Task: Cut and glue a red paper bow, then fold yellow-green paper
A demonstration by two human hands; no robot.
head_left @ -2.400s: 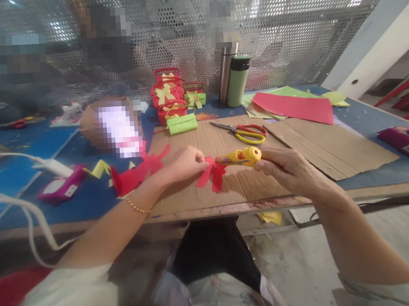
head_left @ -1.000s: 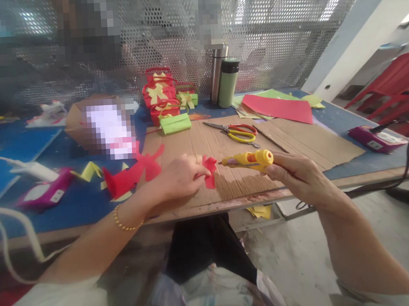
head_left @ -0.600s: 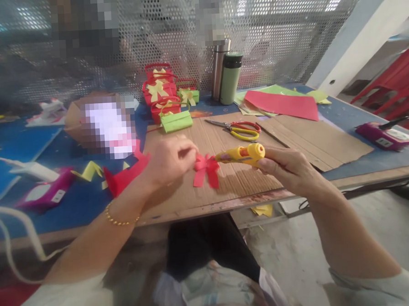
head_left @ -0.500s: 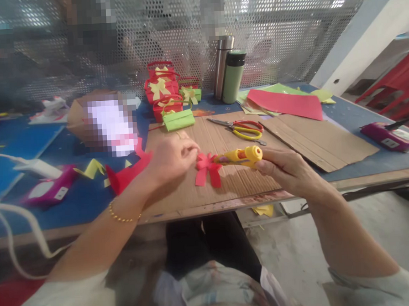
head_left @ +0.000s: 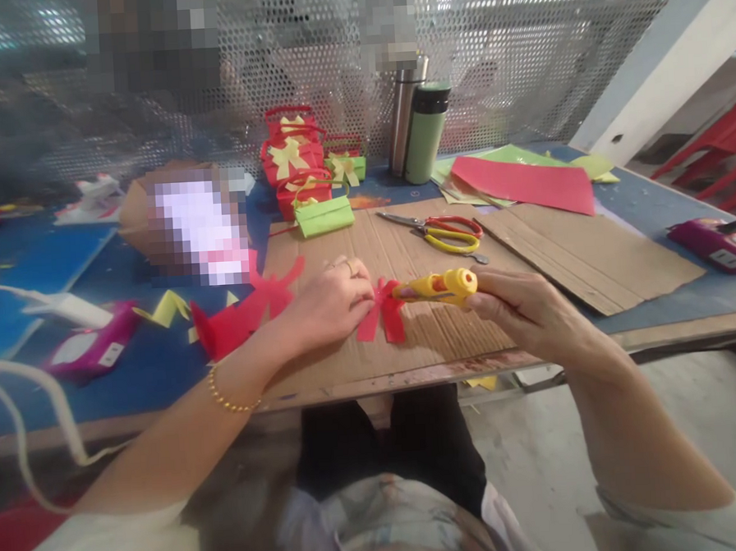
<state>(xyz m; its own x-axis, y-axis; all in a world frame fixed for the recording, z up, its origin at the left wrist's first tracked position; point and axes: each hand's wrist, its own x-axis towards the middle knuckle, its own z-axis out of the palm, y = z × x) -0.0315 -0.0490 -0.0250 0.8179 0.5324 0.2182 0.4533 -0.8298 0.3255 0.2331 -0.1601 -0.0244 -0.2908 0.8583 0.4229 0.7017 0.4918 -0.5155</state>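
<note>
My right hand (head_left: 530,316) is wrapped round the handle of a yellow glue gun (head_left: 436,288), its nozzle pointing left at the middle of a red paper bow (head_left: 395,317). The bow lies on a corrugated cardboard sheet (head_left: 323,360), with two tails towards me. My left hand (head_left: 338,302) is closed at the bow's left side, its fingertips pinching the paper there and hiding the left loop. Farther back on the cardboard lie scissors (head_left: 449,232) with red and yellow handles. Red cut paper pieces (head_left: 232,328) are beside my left wrist.
Small red paper baskets (head_left: 294,160) with yellow bows and a green paper box (head_left: 325,218) stand at the back. A green bottle (head_left: 426,137) is beside a steel flask (head_left: 400,126). Red paper (head_left: 524,185) lies right; a purple device (head_left: 91,343) with white cables lies left.
My left hand has moved right and down onto the bow's left loop, uncovering red paper behind it. The glue gun stays at the bow's middle. The view has shifted slightly.
</note>
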